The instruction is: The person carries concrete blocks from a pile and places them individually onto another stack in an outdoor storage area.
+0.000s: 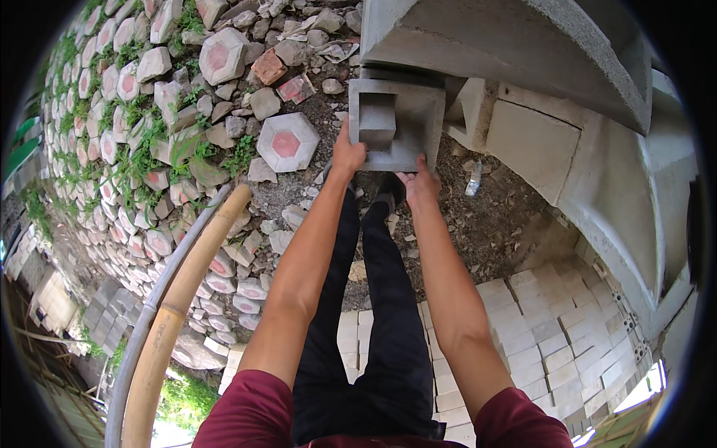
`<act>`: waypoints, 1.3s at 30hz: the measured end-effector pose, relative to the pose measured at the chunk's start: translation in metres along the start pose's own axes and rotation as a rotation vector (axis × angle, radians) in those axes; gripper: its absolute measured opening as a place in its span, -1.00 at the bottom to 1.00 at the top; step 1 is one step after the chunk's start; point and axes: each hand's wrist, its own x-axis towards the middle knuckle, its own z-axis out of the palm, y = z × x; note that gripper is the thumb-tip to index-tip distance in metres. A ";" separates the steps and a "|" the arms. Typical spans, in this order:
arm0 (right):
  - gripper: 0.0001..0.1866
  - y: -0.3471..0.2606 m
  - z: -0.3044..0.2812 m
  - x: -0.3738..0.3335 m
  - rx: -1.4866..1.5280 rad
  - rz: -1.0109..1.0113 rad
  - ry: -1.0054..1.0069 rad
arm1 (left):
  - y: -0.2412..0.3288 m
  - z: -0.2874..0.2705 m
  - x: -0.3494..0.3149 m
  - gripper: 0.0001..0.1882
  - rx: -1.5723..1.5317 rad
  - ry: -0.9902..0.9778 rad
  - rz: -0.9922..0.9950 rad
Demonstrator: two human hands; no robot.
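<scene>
Both arms reach up the middle of the frame to a grey concrete block (396, 123) with a square recess, held at upper centre just under the big concrete slab (508, 45) that fills the upper right. The left hand (347, 155) grips the block's lower left edge, fingers curled up over the rim. The right hand (420, 183) presses the lower right edge, thumb and fingers clamped on it (the fingertips themselves are hidden behind the block).

Left of the hands, a hexagonal paver (287, 142) with a red centre lies on the rubble, and many more are stacked along the left side. A bamboo pole (187, 299) runs diagonally through the lower left. Pale bricks (553, 336) are laid in rows at lower right, and a small bottle (473, 178) lies on the dirt right of the hands.
</scene>
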 end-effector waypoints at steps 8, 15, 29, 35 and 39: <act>-0.52 -0.015 0.001 0.010 0.091 -0.040 -0.066 | 0.019 0.018 0.019 -0.15 0.134 -0.019 0.057; -0.54 -0.024 0.005 0.008 0.050 -0.026 -0.046 | 0.005 0.018 0.022 -0.13 0.047 -0.069 0.030; -0.29 -0.055 0.047 -0.051 -0.264 0.312 -0.035 | 0.026 -0.037 -0.034 -0.38 0.023 -0.171 0.139; -0.49 -0.105 0.040 -0.176 -0.712 0.109 -0.319 | 0.105 -0.082 -0.158 -0.47 0.004 -0.215 -0.010; -0.56 -0.145 0.043 -0.273 -0.728 0.029 -0.417 | 0.154 -0.129 -0.230 -0.51 0.018 -0.194 0.083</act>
